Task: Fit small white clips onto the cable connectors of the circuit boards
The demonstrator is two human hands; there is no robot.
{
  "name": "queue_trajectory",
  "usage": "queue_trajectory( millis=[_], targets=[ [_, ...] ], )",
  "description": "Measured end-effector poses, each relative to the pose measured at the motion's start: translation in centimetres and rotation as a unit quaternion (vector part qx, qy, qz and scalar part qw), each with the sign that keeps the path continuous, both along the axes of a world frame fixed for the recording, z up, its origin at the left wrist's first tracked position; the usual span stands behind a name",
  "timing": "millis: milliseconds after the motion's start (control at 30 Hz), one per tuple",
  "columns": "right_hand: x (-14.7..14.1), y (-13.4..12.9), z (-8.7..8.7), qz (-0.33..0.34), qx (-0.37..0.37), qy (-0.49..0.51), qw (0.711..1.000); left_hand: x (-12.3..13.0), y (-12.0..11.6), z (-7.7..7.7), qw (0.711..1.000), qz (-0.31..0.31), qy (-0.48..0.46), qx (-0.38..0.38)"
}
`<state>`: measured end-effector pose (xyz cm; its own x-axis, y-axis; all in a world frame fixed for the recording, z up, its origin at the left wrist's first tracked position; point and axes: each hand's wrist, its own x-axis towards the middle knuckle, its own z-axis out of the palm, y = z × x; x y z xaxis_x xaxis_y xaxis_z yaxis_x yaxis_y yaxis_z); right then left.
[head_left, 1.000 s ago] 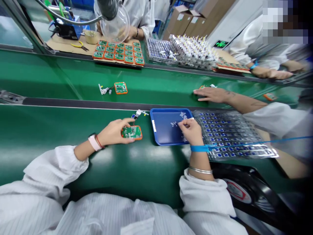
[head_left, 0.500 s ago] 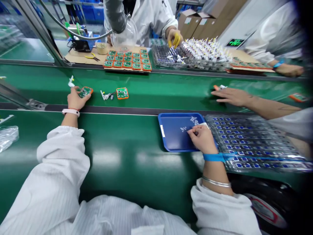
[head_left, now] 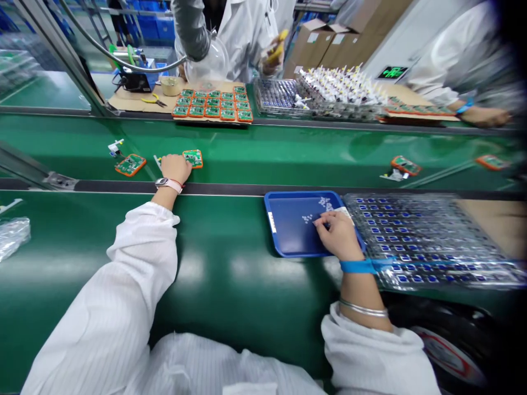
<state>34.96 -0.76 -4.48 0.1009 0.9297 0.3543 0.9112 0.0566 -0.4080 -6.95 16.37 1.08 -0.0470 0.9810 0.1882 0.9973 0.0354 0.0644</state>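
Observation:
My left hand (head_left: 175, 167) is closed at the left edge of an orange-rimmed green circuit board (head_left: 193, 158) on the green belt. It hides most of the board's white wired part, whose tip shows beside the fingers. Left of it lies another orange-rimmed circuit board (head_left: 130, 164) with a white part (head_left: 116, 146) wired to it. My right hand (head_left: 338, 233) is pinched over a blue tray (head_left: 288, 249); whatever is between the fingertips is too small to make out. Small white pieces (head_left: 307, 218) lie in the tray near the fingertips, with more (head_left: 325, 203) at its back.
Right of the tray lies a clear plastic blister tray (head_left: 395, 236) of blue-and-white parts. More boards (head_left: 405, 165) lie on the belt at right. Across the belt, a co-worker (head_left: 242, 44) stands behind rows of boards (head_left: 212, 104). A metal post (head_left: 61, 52) rises at left.
My left hand has left the far-left board and moved right to the second one. The right-hand co-worker's arm has withdrawn from the belt, and a board there now shows. My right hand stays pinched.

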Motion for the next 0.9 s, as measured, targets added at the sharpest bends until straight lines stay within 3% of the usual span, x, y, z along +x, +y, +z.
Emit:
queue_trajectory(
  millis=[100,200,300,367,467,567,733,900],
  targets=[
    [-0.2,-0.2,0.7,-0.01,0.02,0.003,1.0,-1.0,-0.5,0.6,0.999,-0.013,-0.049,0.005],
    [-1.4,-0.6,2.2,-0.011,0.057,0.028,0.998,-1.1,-2.7,0.6,0.983,-0.074,-0.161,0.043],
    [-4.8,-1.3,4.2,0.024,0.075,0.1,0.992,0.1,-6.0,0.0,0.933,-0.178,-0.304,0.075],
    [-8.3,-2.2,5.3,0.067,0.065,0.16,0.983,1.3,-8.4,-0.5,0.902,-0.246,-0.349,0.062],
    [-13.8,-3.7,5.7,0.158,0.012,0.239,0.958,2.9,-12.0,-0.8,0.89,-0.331,-0.312,0.02],
    [-17.1,-4.9,5.0,0.192,-0.042,0.272,0.942,4.0,-14.9,-0.9,0.88,-0.396,-0.263,-0.014],
    [-17.9,-5.3,3.8,0.194,-0.096,0.263,0.94,4.9,-17.6,-0.8,0.863,-0.456,-0.213,-0.042],
    [-17.9,-5.3,3.8,0.203,-0.098,0.252,0.941,5.8,-18.1,-0.4,0.835,-0.443,-0.318,-0.065]
  ],
)
